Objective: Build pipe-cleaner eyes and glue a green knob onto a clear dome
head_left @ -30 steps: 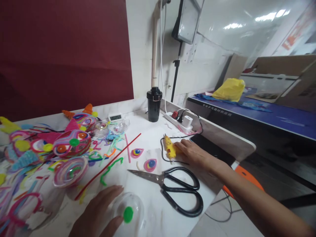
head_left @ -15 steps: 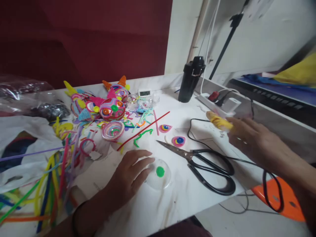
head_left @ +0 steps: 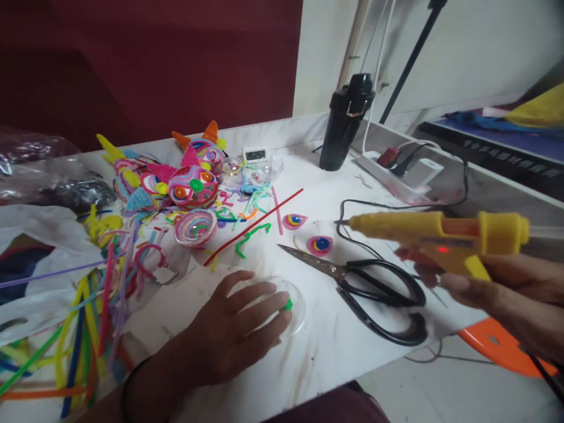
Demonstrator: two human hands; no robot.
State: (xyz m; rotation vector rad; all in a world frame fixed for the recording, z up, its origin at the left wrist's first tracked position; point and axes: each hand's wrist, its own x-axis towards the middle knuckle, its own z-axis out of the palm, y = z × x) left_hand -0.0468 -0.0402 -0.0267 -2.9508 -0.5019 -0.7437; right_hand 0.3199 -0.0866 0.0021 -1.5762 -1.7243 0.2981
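My right hand [head_left: 493,294] grips a yellow hot glue gun [head_left: 396,229] by its handle, its nozzle pointing left above the table and a red light glowing on its body. My left hand [head_left: 242,323] lies with fingers stretched out over a clear plastic dome [head_left: 300,302], fingertips at its green centre spot [head_left: 288,305], which they partly cover. Between the hands, black-handled scissors [head_left: 339,270] lie with blades closed, pointing left. Just beyond the blades are two eye-shaped pieces of coiled pipe cleaner [head_left: 319,244], with blue and yellow centres.
Decorated pipe-cleaner heads [head_left: 192,185] stand at the back left, near a coiled bowl-shaped piece [head_left: 196,227]. Many loose pipe cleaners [head_left: 83,329] cover the left side. A black bottle [head_left: 346,126] and a white power strip [head_left: 392,176] stand behind. An orange stool [head_left: 497,346] is below right.
My right hand has brought the glue gun up and turned its nozzle leftward, now plainly visible. My left hand has slid right, fingers now partly over the dome's green spot.
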